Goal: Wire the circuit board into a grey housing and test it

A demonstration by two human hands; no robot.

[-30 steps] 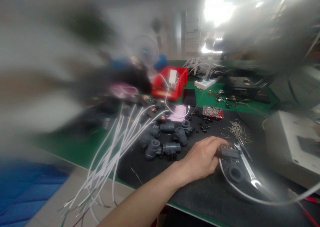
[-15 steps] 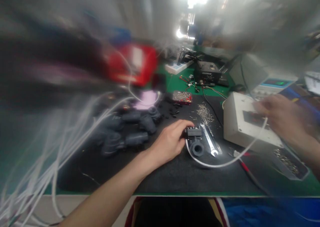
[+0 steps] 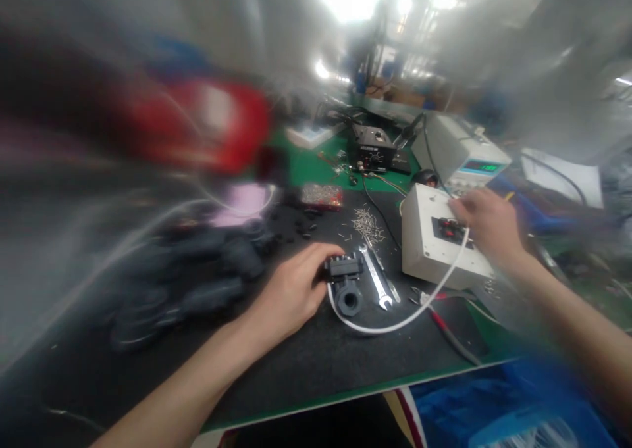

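My left hand (image 3: 296, 287) is closed around the side of a dark grey plastic pipe fitting (image 3: 348, 297), which has a ribbed rectangular block on top and a round opening facing me. From the fitting a white cable (image 3: 395, 328) loops along the mat and up to my right hand (image 3: 486, 224). The right fingers pinch the cable near its end, above a white box (image 3: 419, 237) with a black panel of red-and-black terminals (image 3: 449, 229). Wire tips at the cable's end are hidden by the fingers. Beside the fitting lies an open-ended wrench (image 3: 376, 280).
Red-handled pliers (image 3: 447, 333) lie right of the cable loop. Behind are loose metal pins (image 3: 368, 225), a red tray (image 3: 322, 198) of small parts, a black soldering station (image 3: 372, 150) and a power supply (image 3: 461, 149) with a lit display. More grey fittings (image 3: 212, 297) blur at left.
The view has swung right, so the bench shifts left in the picture. My right hand, less blurred, is nearer the box's terminals with the cable. My left hand still holds the fitting.
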